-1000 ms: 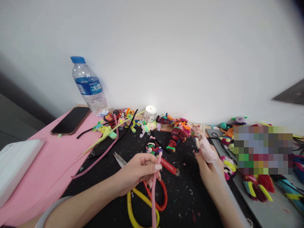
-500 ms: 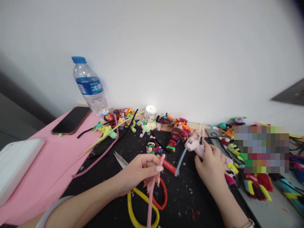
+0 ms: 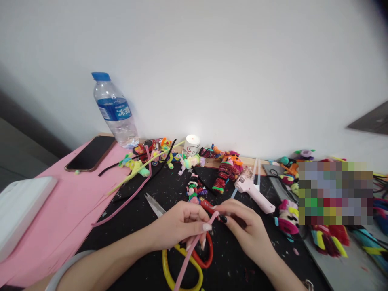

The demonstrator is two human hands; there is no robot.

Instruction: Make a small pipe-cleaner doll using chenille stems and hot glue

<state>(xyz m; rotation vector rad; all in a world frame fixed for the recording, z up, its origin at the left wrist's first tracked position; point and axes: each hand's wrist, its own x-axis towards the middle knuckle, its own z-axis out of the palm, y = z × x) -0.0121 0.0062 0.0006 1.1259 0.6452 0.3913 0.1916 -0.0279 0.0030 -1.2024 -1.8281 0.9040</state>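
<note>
A pink pipe cleaner (image 3: 185, 264) is pinched between the thumb and fingers of my left hand (image 3: 186, 222), its tail hanging toward the bottom of the view. My right hand (image 3: 242, 224) has its thumb and index finger closed at the folded upper tip of the same strip. Below my left hand lie scissors (image 3: 166, 262) with yellow and red handles, partly covered by hand and strip. Behind my right hand, a pale pink glue gun (image 3: 256, 195) rests on the black mat. A red stick-like tool (image 3: 207, 206) lies just behind the fingertips, partly hidden.
Several pipe-cleaner figures (image 3: 226, 176) line the wall. A water bottle (image 3: 115, 113), a phone (image 3: 91, 153) and a white box (image 3: 24, 214) stand or lie on the left. A white cup (image 3: 191, 144) is upside down at the back. More colourful figures (image 3: 287, 218) crowd the right.
My right hand has let go of the glue gun and moved left to the tip of the pink pipe cleaner. The glue gun now lies on the mat. My left hand has barely shifted.
</note>
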